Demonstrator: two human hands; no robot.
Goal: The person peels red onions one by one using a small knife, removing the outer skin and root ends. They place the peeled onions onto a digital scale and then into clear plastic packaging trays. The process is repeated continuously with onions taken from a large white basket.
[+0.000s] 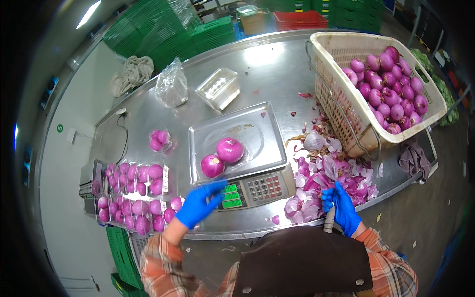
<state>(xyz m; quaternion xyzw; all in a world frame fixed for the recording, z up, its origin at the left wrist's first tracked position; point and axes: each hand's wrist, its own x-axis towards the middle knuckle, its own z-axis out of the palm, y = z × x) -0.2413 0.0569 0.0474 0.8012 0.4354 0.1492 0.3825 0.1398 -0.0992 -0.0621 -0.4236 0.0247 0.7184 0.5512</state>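
My left hand (200, 204), in a blue glove, is open and slightly blurred by the front left corner of a digital scale (265, 187). Its fingers partly cover the green-lit displays. Two peeled red onions (221, 157) sit on the scale's steel pan (237, 126), with clear plastic around them. In my blue-gloved right hand (339, 209) is the wrapped handle (329, 221) of what looks like a knife, its end pointing towards my apron. That hand is over the front of a heap of onion skins (315, 189). A pale bulb (314, 142) lies at the back of the heap.
Clear packs of red onions (137, 178) stand at the left, beside a grey device (91, 182). A small onion pack (160, 140), stacked clear trays (218, 89) and bagged trays (172, 85) lie behind. A large crate (334, 107) of red onions stands at the right.
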